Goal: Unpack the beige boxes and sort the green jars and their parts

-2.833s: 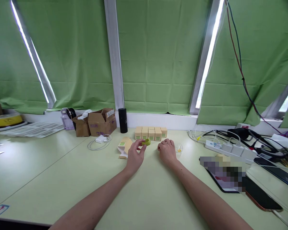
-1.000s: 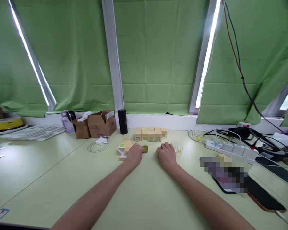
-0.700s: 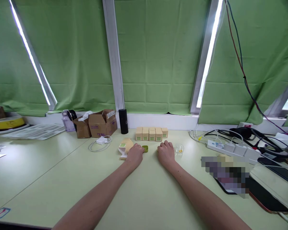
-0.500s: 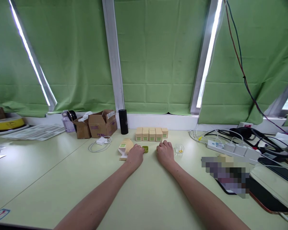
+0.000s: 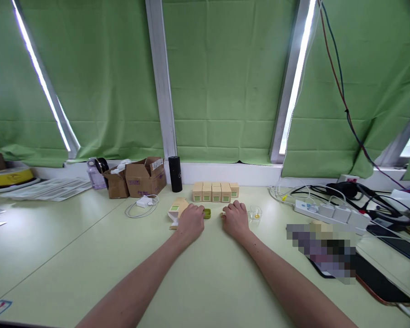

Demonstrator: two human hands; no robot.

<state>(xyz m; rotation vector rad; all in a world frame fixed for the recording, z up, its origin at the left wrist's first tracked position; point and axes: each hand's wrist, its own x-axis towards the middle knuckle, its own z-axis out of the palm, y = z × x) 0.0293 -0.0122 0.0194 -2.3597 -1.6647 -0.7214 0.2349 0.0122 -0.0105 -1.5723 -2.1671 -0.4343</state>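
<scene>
My left hand rests on the table with its fingers closed on a small olive-green case, whose right part sticks out past the fingertips. Just left of that hand lies an opened kraft-paper box with a green label and a white inside, partly covered by the hand. My right hand is closed in a pinch. A tiny yellow-green piece peeks out at its fingertips, too small to name. Close to its right side stands a small clear plastic holder with something yellow inside.
Behind the hands stands a row of several small kraft boxes. A black bottle, cardboard cartons and a white charger with cable are to the left. At right lie a power strip, tangled cables and phones.
A tiny yellow-green piece now shows at my right fingertips, where none was visible before. My left hand stays at the green case, and the view has shifted very slightly.
</scene>
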